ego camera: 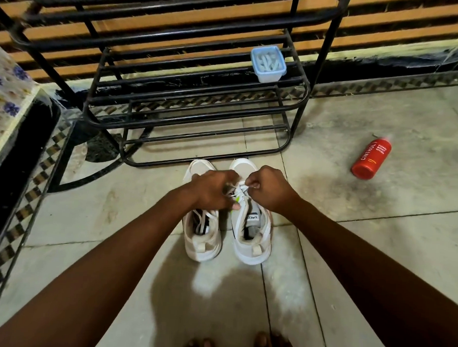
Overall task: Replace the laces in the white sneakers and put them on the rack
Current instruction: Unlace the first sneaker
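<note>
Pinching a white lace (236,190) from either side, the left hand (212,189) and right hand (268,189) curl close together over the right sneaker (251,226). Under the left hand sits the left sneaker (201,235); beyond both hands stands the rack (199,114), and far off to the right of the right hand lies a red bottle (370,158).

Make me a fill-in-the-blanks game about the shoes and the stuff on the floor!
1. Both hands, the left hand and the right hand, work on the lace of the ____ sneaker.
2. The red bottle is lying on the ____.
3. The small plastic box with a blue rim sits on the black ____.
4. The left sneaker stands in front of the rack, not ____ it.

Missing words: right; floor; rack; on
</note>
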